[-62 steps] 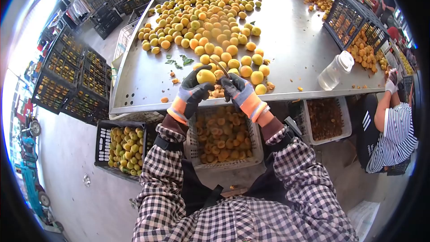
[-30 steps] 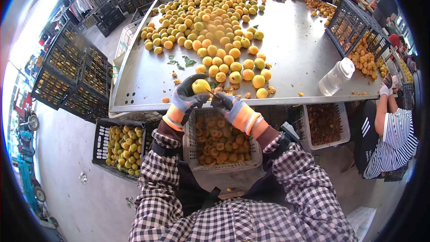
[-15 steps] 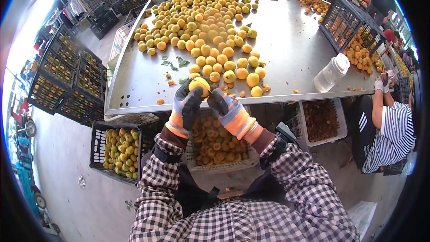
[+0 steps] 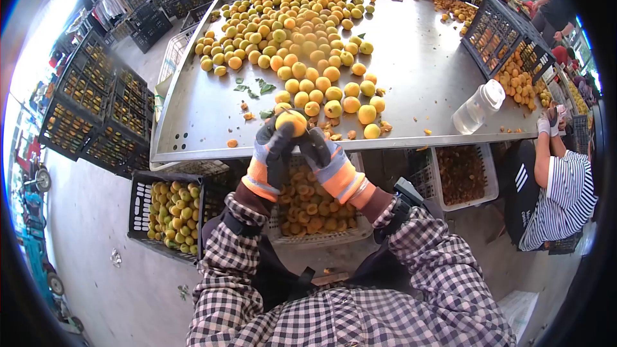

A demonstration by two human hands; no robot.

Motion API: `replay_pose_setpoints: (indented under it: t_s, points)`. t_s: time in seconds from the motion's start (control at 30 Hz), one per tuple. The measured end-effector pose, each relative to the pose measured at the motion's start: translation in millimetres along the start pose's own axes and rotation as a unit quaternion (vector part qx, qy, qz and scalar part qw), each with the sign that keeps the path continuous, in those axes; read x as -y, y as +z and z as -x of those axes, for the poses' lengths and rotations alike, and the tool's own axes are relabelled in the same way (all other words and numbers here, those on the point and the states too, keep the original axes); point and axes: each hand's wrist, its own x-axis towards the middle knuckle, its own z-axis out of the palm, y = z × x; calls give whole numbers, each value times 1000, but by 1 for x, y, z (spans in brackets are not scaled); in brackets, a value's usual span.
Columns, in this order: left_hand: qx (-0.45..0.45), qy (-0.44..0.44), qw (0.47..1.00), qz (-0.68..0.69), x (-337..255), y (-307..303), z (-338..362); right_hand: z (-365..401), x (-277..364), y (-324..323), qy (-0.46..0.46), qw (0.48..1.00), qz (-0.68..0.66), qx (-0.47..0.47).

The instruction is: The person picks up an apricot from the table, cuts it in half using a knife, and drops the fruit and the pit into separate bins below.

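Note:
A yellow-orange apricot (image 4: 292,122) is gripped in my left hand (image 4: 273,151), its thumb lying across the fruit. Close against its lower right side is my right hand (image 4: 326,159), fingers drawn together; whatever they pinch is hidden. Both hands wear gloves with dark fingers and orange-grey backs. They are over the near edge of the metal table (image 4: 411,99), where whole apricots (image 4: 283,32) spread from the middle toward the far side. Below my hands stands a light plastic crate (image 4: 321,238) of opened apricot pieces (image 4: 315,209).
A black crate (image 4: 138,209) of greenish-yellow apricots stands at lower left, taller stacked crates (image 4: 90,103) behind. On the table are a clear bottle (image 4: 472,112) and a tipped crate (image 4: 498,32) with apricot halves. A box of brown scraps (image 4: 459,177) sits right, near a person in stripes (image 4: 569,186).
My left hand has turned the apricot and raised it slightly, with the thumb now across its front. My right hand has shifted a little, staying beside the fruit.

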Motion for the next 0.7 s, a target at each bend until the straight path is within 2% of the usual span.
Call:
replay_pose_setpoints:
  t_s: [0.03, 0.13, 0.2, 0.23, 0.3, 0.33, 0.37, 0.43, 0.47, 0.5, 0.53, 0.57, 0.6, 0.7]
  points:
    - [24, -65, 993, 95, -7, 10, 6, 1, -2, 5, -32, 999, 21, -13]
    - [13, -91, 989, 118, 4, -5, 2, -1, -9, 8, -3, 1000, 2, -6]
    - [-24, -19, 1000, -2, -5, 5, 0, -4, -8, 1, 9, 1000, -15, -4]
    - [-24, -18, 1000, -1, -6, -1, -3, -6, -3, -6, -7, 1000, 15, 7]
    - [53, 20, 981, -187, -11, -22, -13, -7, 1, -10, -23, 999, 44, 20]
    - [63, 48, 972, -223, -17, -20, -16, -7, 3, -8, -6, 1000, 5, 15]
    - [62, 46, 972, -222, -20, -21, -15, -5, 4, -7, 13, 999, -34, 10]
    - [67, 18, 970, -233, -24, -22, -14, -3, 3, -5, 33, 999, -17, 28]
    - [58, 95, 958, -263, -17, -16, -13, -3, 2, -4, 53, 998, 0, 46]
    - [59, 95, 958, -264, -11, -9, -8, -2, -1, 1, 53, 998, 0, 44]
    - [44, 4, 995, -89, -12, 7, 0, -1, -5, 8, 62, 997, 16, 42]
    - [25, -88, 992, 89, -10, 19, 4, 0, -7, 13, 70, 996, 33, 42]
    - [-57, -83, 988, 115, 11, 12, 0, 0, -8, 15, 72, 996, 33, 42]
    - [-38, -95, 991, 81, -3, 20, 0, -5, -10, 15, 77, 991, 85, 75]
